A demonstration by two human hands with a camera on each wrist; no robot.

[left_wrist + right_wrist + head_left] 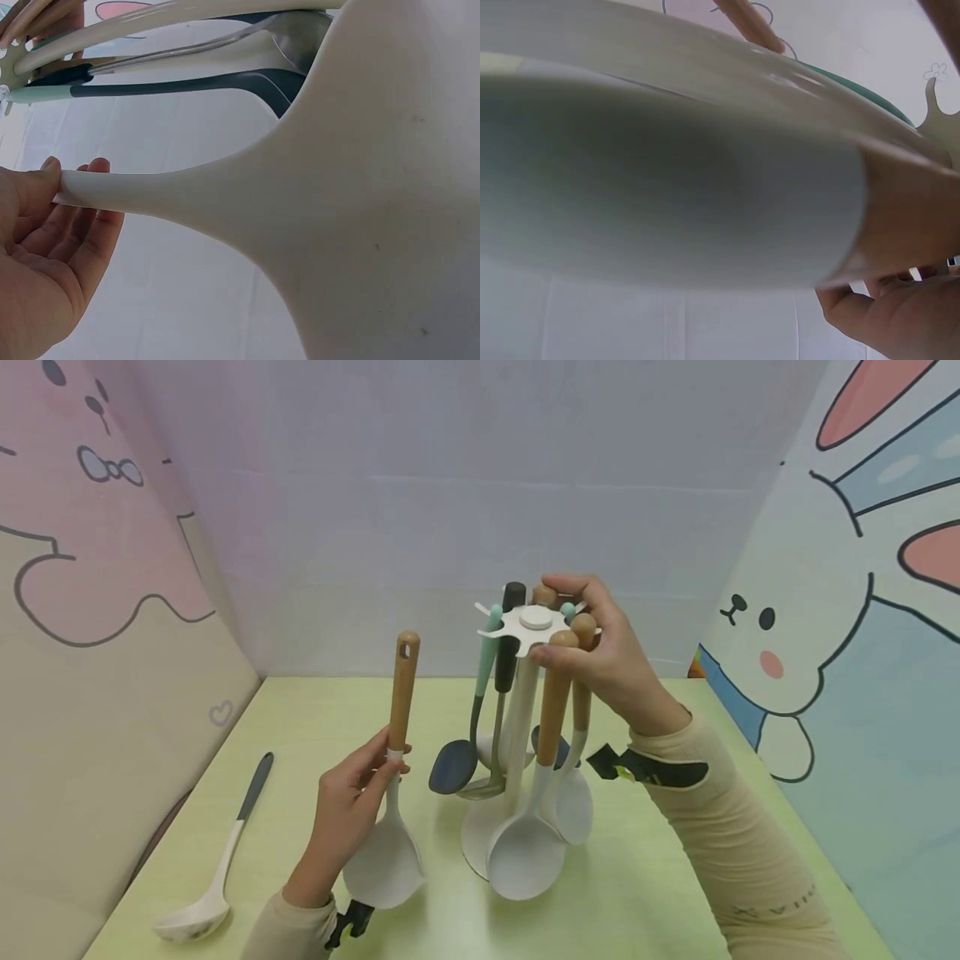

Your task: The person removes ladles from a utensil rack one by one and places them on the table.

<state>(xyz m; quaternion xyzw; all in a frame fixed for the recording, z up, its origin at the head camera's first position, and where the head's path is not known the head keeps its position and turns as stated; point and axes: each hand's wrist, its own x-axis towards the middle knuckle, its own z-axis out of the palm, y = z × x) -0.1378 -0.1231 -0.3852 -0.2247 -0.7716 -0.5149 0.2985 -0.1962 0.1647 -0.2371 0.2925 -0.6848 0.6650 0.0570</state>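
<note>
Head view: your utensil rack (536, 620) bears a white ladle (527, 860) and other utensils (453, 767); your right grip (611, 652) clasps its top. At its eight o'clock, your left grip (351, 795) pinches a white turner (393, 810), blade (384, 864) toward five o'clock.

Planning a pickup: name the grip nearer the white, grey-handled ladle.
Left. The left grip is right of the ladle; the right grip is farther right, near the top of the white utensil stand.
</note>
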